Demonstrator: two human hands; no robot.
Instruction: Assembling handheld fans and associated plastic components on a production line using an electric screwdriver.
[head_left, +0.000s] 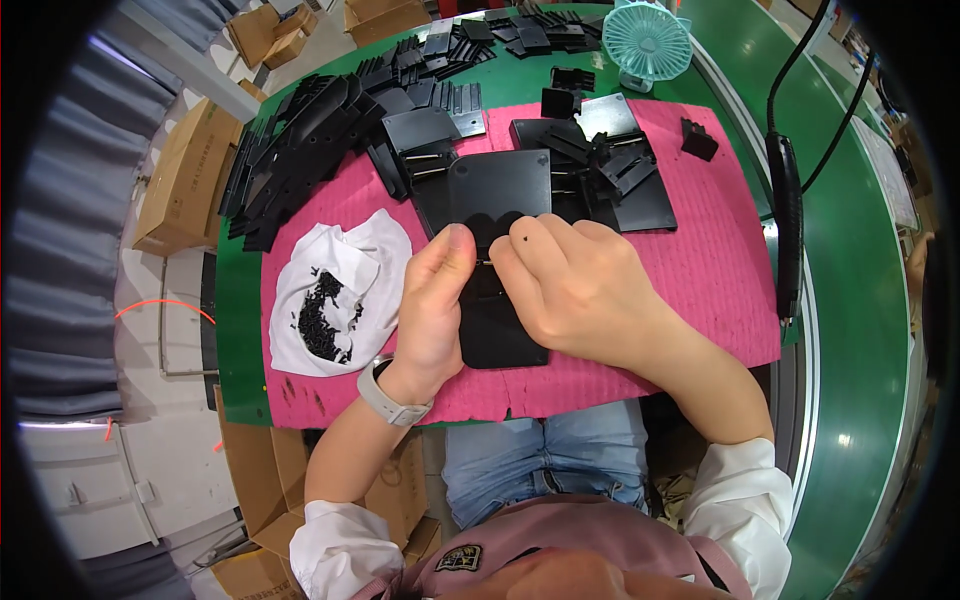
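Observation:
A black hinged stand (505, 335) with flat rounded plates lies before me on a pink foam mat. Its upper plate (500, 180) reaches away from me, and a short metal rod shows at the joint between my hands. My left hand (432, 300) grips the stand's left side, thumb raised and the other fingers mostly hidden behind it. Curled closed, my right hand (575, 285) holds the right side at the joint; its fingertips are out of sight. Left of my left hand, a white cloth (385, 245) carries a heap of small black screw-like pieces (322, 320).
Black plates and brackets (300, 140) pile up at the back left. More black parts (625, 170) lie at the back right. A teal fan (648, 45) stands at the far edge. A corded black screwdriver-like tool (785, 225) hangs at the right. Cardboard boxes (190, 175) stand left.

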